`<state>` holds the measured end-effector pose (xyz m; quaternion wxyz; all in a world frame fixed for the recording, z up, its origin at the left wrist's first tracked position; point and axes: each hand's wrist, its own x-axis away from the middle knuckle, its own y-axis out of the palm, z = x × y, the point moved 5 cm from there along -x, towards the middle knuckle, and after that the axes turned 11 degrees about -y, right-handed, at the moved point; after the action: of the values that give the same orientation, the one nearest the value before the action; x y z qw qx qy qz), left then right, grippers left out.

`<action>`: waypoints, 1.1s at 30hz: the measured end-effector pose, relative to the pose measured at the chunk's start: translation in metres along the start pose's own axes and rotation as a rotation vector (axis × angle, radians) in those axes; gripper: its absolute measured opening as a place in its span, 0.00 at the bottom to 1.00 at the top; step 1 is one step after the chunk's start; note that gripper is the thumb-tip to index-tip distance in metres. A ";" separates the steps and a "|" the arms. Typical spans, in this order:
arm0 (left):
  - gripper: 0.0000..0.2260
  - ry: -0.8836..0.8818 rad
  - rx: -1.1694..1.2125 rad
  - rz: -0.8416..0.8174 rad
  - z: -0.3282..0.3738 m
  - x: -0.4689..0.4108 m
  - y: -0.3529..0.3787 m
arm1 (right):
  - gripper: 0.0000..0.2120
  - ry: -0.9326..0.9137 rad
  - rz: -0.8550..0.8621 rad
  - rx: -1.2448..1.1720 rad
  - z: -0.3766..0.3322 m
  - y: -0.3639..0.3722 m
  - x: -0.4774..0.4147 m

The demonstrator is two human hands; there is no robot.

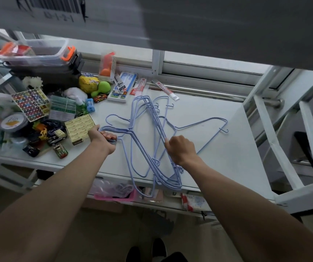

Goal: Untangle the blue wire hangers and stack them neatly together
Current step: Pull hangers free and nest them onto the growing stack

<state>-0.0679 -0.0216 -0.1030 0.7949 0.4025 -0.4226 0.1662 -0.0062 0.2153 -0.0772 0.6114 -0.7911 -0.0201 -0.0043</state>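
A tangle of several blue wire hangers [146,133] lies on the white shelf [218,159], with their lower ends hanging over its front edge. One more blue hanger [204,123] sticks out to the right, partly crossed under the bunch. My left hand [102,138] is shut around the hooks of the bunch at its left side. My right hand [181,148] pinches the wires on the right side of the bunch, fingers closed on them.
Left of the hangers lie a yellow box [80,128], toy cars [57,140], a sticker sheet [30,104], a clear bin [38,52] and pen packs [122,87]. A pink tray [116,196] sits on the shelf below. White frame bars [276,144] stand at the right.
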 end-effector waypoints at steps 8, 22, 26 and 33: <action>0.20 -0.012 -0.125 0.074 0.004 0.003 0.005 | 0.18 0.199 -0.077 -0.241 0.013 0.012 -0.004; 0.20 0.050 -0.049 -0.117 0.048 0.009 -0.017 | 0.14 0.362 -0.015 -0.464 0.017 0.019 -0.035; 0.31 0.039 -0.049 -0.194 0.063 0.015 -0.018 | 0.16 0.363 -0.099 -0.490 -0.001 0.031 -0.040; 0.32 0.063 -0.054 -0.233 0.079 0.024 -0.019 | 0.12 0.318 -0.197 -0.457 -0.019 0.047 -0.039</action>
<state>-0.0848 -0.0972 -0.0678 0.8323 0.4218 -0.3520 0.0738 -0.0436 0.1845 -0.1188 0.4096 -0.8919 0.0006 -0.1919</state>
